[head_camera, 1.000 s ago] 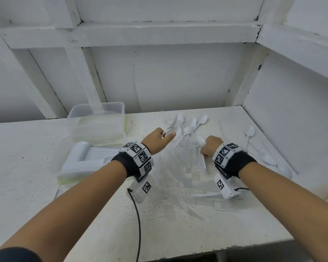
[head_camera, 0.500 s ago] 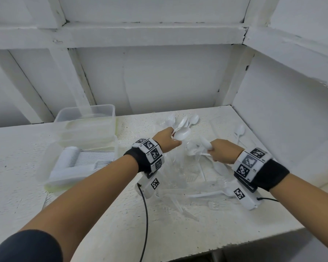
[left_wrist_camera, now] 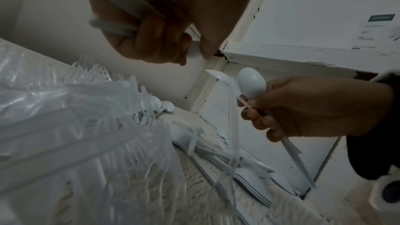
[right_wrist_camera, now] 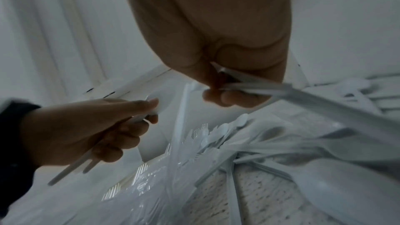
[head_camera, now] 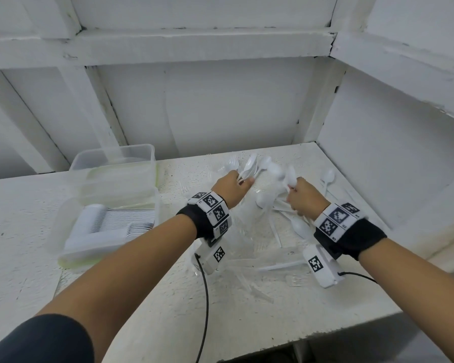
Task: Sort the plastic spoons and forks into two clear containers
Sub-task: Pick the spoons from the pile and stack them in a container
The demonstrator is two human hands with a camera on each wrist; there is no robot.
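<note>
Two containers point(head_camera: 110, 163) left of the cutlery heap point(head_camera: 262, 231).

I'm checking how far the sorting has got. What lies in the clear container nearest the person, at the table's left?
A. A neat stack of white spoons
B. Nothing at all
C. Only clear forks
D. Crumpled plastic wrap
A: the near container holds a stack of white spoons, nested in a row; no forks show among them.
</note>
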